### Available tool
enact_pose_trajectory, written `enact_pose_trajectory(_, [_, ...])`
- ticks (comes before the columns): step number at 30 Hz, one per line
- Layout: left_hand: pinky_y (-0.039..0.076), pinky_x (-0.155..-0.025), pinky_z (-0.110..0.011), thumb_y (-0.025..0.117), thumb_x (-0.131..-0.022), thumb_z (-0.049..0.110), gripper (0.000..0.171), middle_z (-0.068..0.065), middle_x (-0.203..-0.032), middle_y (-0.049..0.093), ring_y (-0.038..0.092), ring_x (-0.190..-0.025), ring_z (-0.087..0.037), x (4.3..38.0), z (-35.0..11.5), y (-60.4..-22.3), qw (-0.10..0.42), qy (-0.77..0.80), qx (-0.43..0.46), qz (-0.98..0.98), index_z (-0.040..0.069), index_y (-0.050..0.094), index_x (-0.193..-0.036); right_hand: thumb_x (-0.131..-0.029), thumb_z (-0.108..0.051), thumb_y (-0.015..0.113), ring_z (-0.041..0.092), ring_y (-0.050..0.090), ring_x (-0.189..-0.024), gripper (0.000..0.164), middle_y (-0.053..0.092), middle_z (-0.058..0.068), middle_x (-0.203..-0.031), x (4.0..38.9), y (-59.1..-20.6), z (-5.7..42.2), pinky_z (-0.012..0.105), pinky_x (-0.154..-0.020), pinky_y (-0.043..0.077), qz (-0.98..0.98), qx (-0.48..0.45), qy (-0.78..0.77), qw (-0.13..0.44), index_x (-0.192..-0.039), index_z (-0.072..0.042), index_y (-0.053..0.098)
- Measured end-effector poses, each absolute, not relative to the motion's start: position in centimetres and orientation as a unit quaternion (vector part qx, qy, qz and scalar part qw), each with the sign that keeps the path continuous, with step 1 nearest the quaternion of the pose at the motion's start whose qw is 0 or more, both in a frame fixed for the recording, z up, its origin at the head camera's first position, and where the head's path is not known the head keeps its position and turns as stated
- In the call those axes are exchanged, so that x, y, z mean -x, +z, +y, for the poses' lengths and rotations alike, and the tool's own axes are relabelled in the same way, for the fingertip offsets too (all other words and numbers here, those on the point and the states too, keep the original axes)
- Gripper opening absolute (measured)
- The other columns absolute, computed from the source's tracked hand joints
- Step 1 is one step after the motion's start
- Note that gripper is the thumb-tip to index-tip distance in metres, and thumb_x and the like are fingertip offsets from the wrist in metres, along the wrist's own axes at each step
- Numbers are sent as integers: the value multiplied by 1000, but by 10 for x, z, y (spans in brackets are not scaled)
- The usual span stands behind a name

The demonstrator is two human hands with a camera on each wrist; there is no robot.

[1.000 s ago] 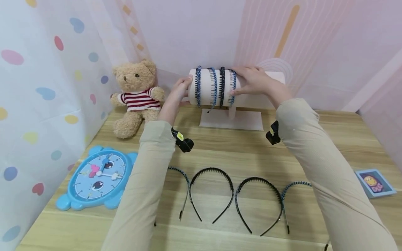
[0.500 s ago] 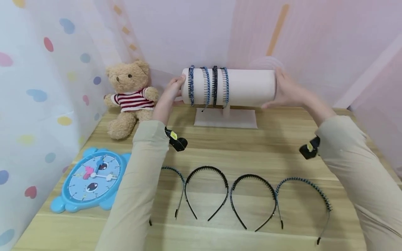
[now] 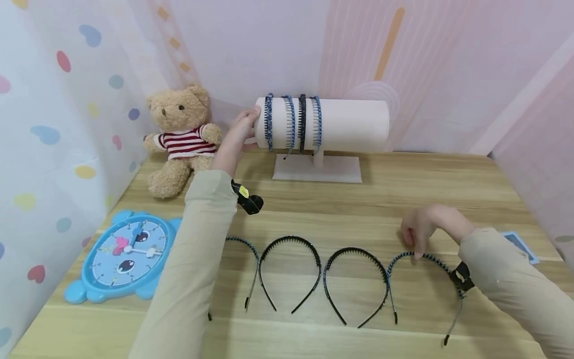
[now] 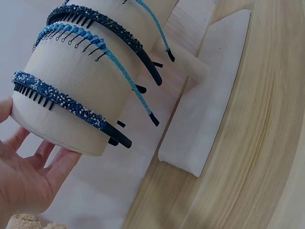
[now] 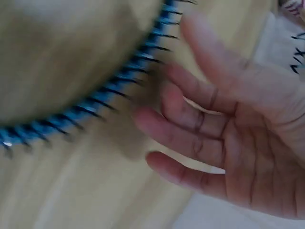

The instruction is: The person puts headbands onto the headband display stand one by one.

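Observation:
A white cylindrical headband stand [image 3: 356,124] stands at the back, with several blue and black toothed headbands around its left half. My left hand [image 3: 243,124] grips the cylinder's left end; in the left wrist view its fingers spread across the end near a glittery blue headband [image 4: 62,102]. My right hand [image 3: 428,227] is over the far-right blue beaded headband [image 3: 437,260] on the table, fingers pointing down at its arch. The right wrist view shows that hand's fingers loosely bent, apart from the headband [image 5: 107,93], with nothing between them.
Two black headbands [image 3: 291,238] lie mid-table, with another blue headband [image 3: 244,241] partly behind my left sleeve. A blue toy clock [image 3: 130,254] lies on the left, a teddy bear [image 3: 181,134] sits behind it. A small blue frame [image 3: 522,247] shows beside my right sleeve.
My right hand has left the cylinder, passing its right end, and come down toward the front to the far-right headband. My left hand has stayed on the cylinder's left end.

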State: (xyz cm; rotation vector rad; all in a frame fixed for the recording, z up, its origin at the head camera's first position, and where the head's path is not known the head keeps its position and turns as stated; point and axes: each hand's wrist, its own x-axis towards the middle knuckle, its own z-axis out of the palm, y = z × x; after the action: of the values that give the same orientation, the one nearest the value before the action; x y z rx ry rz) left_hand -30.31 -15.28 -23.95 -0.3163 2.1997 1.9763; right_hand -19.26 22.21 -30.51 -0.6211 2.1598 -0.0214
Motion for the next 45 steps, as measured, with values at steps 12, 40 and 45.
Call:
enact_pose_trajectory(12, [38, -103, -41, 38, -93, 51, 52, -3, -142, 38, 42, -125, -21, 303, -153, -240, 87, 655, 107, 743, 23, 35, -137, -74, 5, 57, 10, 48, -64, 13, 54, 5, -79, 214, -299, 264, 21, -52, 43, 904, 200, -124, 358, -87, 2, 55])
enact_pose_trajectory(40, [39, -103, -42, 41, -94, 48, 51, -5, -139, 40, 44, -124, -24, 303, -151, -242, 73, 665, 94, 738, 19, 37, -135, -74, -14, 75, 5, 62, -56, 14, 60, -5, -71, 275, -206, 185, 17, -53, 53, 723, -94, -684, -31, -82, -8, 64])
enact_pose_trajectory(45, [39, -103, -41, 41, -94, 48, 50, -5, -139, 40, 43, -124, -23, 303, -153, -241, 72, 666, 96, 736, 20, 37, -135, -82, -28, 67, 8, 60, -89, 45, 62, -1, -101, 285, -217, 173, 19, -71, 54, 822, -69, -557, -94, -121, -9, 58])
